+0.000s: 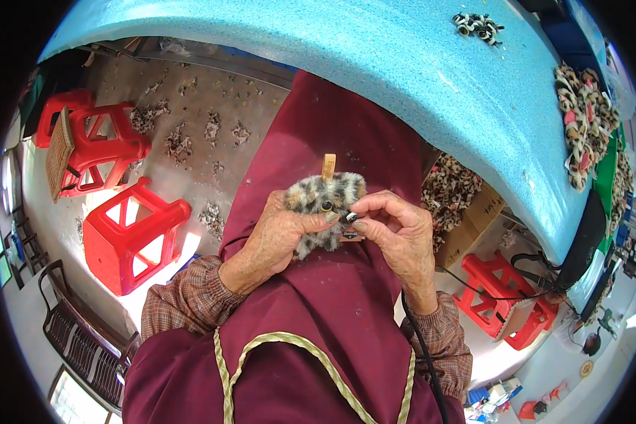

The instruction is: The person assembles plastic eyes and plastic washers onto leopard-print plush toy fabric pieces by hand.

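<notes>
Over my lap, my left hand [272,230] is closed around a small plush toy [309,194] in spotted black, white and tan fur. A tan ribbon loop [328,165] sticks up from its top edge. One round, dark toy eye [326,206] with a yellowish rim shows on the fur. At the toy's right side, my right hand [404,232] pinches a small, shiny black piece [350,218] between thumb and forefinger; its exact kind is unclear. Just below that piece, a dark label [351,234] is partly covered by my fingers.
A speckled blue tabletop [374,63] curves ahead and to the right, carrying a small black-and-white cluster [478,28] and a spotted plush heap [585,124]. Under it stands a carton [473,222] of plush pieces. Red stools [131,233] flank me; fur scraps [179,143] litter the floor.
</notes>
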Demonstrator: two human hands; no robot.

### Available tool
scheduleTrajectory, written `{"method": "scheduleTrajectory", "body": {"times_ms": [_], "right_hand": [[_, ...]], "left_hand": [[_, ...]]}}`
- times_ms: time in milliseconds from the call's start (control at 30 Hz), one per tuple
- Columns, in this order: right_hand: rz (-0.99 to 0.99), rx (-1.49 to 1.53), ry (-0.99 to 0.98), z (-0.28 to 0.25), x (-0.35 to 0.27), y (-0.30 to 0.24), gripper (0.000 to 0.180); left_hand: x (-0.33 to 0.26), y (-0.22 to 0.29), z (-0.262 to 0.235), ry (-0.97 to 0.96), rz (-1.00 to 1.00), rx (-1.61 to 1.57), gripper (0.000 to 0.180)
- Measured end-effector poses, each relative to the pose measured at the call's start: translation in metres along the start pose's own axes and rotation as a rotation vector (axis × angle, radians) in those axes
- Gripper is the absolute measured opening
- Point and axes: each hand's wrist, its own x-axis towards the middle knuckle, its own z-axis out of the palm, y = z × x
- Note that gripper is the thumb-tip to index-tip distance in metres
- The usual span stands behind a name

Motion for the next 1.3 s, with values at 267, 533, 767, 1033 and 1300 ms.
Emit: {"method": "scheduleTrajectory", "body": {"times_ms": [267, 533, 767, 1033, 1300], "right_hand": [[-0.226, -0.387, 0.018, 0.003, -0.005, 0.015, 0.012], [-0.322, -0.502, 0.051, 0.004, -0.013, 0.017, 0.018], [-0.359, -0.614, 0.048, 0.002, -0.014, 0.009, 0.012], [-0.24, -0.444, 0.059, 0.009, -0.025, 0.002, 0.012], [0.016, 0.048, 0.102, -0.007, -0.018, -0.013, 0.016]], "left_hand": [[0.002, -0.013, 0.001, 0.13, 0.298, 0.39, 0.03], [0.008, -0.018, -0.002, 0.053, 0.094, 0.328, 0.025], [0.016, -0.025, -0.012, 0.019, 0.045, 0.454, 0.01], [0.017, -0.034, -0.013, -0.031, -0.006, 0.359, 0.012], [0.008, -0.03, -0.014, -0.187, -0.043, 0.324, 0.013]]}}
